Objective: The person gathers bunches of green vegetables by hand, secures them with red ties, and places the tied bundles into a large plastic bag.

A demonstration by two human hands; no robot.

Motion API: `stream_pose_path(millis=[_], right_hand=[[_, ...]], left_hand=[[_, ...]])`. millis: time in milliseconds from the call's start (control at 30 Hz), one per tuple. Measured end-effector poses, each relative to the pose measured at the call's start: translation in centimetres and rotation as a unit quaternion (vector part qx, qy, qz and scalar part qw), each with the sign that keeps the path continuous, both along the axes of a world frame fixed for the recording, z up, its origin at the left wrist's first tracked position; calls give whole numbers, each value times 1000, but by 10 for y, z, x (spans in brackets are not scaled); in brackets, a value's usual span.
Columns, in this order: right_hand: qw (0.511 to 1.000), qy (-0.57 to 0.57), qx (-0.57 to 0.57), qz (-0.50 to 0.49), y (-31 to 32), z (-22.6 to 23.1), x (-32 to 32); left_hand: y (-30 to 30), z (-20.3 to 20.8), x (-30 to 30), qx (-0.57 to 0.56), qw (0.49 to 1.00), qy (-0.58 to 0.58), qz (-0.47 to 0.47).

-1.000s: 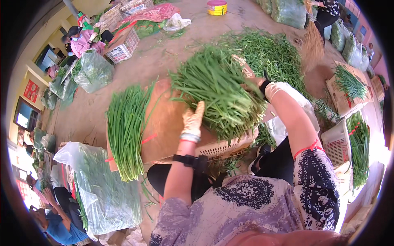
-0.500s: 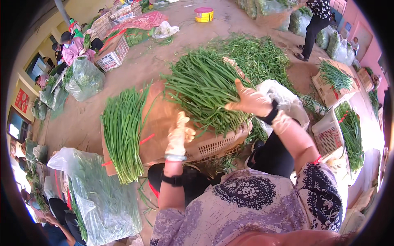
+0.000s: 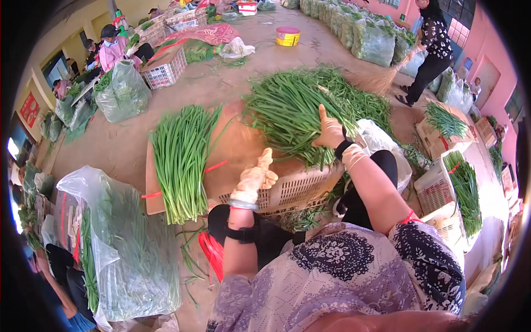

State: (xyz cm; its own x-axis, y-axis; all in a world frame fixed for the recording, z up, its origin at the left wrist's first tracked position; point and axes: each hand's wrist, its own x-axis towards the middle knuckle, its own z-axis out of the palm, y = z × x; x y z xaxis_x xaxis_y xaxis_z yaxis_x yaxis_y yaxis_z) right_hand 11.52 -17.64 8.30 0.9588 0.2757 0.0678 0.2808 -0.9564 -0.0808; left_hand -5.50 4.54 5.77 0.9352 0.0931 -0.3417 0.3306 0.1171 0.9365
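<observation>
A large loose heap of long green garlic chives lies on brown cardboard over an upturned plastic crate. My right hand, in a pale glove, touches the heap's right side, thumb and fingers apart. Near the cardboard's front edge, my gloved left hand is held in the air, apart from the greens. Its foremost fingers stretch forward, the others bend a little, and nothing shows in it. On the left of the cardboard a neat bunch of chives rests across a red tie.
More loose greens lie behind the heap. A clear bag of greens stands at left, red ribbon by my knee. White crates with chives stand at right. Beyond, a person holds a broom.
The view has shifted, so the scene sits lower and further right at the back. My right hand stays at the heap's right side; my left hand remains off the greens. The broom is now plainly visible.
</observation>
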Motion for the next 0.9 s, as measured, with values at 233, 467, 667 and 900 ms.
stream_pose_path(millis=[233,467,667,900], right_hand=[[995,56,-17,81,10,77,21],[975,-46,-173,133,87,65,3],[934,-214,-205,201,92,-5,-69],[912,126,319,225,14,53,-57]], left_hand=[[11,18,-10,-108,973,47,-200],[-18,-9,68,-437,889,87,-101],[-45,-42,93,-512,827,-221,-67],[-23,-54,114,-498,863,16,86]])
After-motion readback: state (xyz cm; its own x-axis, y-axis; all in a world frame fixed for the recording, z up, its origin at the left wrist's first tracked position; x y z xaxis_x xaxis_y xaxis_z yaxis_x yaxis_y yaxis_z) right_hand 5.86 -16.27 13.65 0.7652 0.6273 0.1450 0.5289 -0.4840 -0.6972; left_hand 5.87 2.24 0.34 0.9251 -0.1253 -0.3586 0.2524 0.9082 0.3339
